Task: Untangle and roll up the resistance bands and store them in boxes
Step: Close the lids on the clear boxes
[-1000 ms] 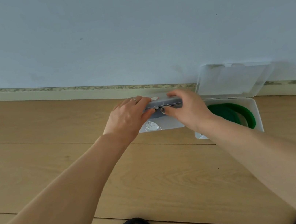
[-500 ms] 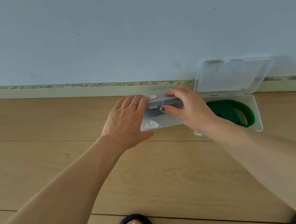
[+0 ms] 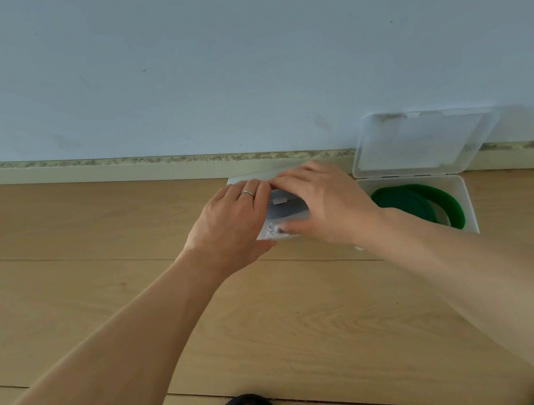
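Since a second ago, both hands have flattened onto the closed clear box (image 3: 286,211) on the floor by the wall. Left hand (image 3: 231,228) and right hand (image 3: 324,204) press its lid, fingers (image 3: 289,178) straight. Rightward, the green resistance band (image 3: 421,203) lies coiled in the open box (image 3: 466,203).

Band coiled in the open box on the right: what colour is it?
Green. The band shows clearly in the head view, coiled inside the open clear box.

Head view, downward (toward wall), floor near
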The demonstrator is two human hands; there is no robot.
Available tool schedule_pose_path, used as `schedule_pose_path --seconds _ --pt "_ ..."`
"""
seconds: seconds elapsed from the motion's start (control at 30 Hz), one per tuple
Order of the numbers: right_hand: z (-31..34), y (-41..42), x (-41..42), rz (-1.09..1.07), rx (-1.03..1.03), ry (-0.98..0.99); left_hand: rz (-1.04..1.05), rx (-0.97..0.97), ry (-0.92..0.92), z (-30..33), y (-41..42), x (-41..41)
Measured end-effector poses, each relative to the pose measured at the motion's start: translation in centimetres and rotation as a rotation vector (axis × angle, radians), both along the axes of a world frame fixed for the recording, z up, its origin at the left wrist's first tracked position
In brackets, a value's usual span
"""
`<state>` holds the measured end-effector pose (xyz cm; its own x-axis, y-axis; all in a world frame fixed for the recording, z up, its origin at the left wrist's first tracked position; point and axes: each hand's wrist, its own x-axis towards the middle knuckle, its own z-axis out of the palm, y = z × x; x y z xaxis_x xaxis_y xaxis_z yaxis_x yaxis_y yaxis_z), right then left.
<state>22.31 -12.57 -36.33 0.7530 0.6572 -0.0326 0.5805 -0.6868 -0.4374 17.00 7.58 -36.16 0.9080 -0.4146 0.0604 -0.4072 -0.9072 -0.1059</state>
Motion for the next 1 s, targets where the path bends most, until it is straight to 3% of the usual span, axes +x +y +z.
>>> schedule_pose_path --seconds 0.13,0.3,0.43,0.57,0.63,0.77,1.0 --pt "-0.5 -0.2 -1.2 0.088 -0.343 -0.337 -0.042 0.044 0.027 0.2 0.2 0.7" --pt "-1.6 -0.1 -0.9 0.124 -0.276 -0.544 -0.06 0.016 0.031 0.4 0.5 1.0" --pt "-2.3 -0.1 -0.2 0.111 -0.165 -0.53 -0.005 -0.03 0.117 1.3 0.4 1.1" --pt "-2.7 -0.1 0.0 0.089 -0.065 -0.527 0.217 -0.423 0.343 2.3 0.2 1.8" --pt "-2.6 -0.2 0.1 0.082 -0.058 -0.513 0.247 -0.502 0.37 2.2 0.0 2.2" --pt "-2.7 0.0 0.0 0.075 -0.046 -0.494 0.23 -0.461 0.393 2.2 0.0 2.6" --pt "-2.7 0.2 -0.5 0.057 -0.026 -0.519 0.116 -0.296 0.089 1.9 -0.7 1.8"
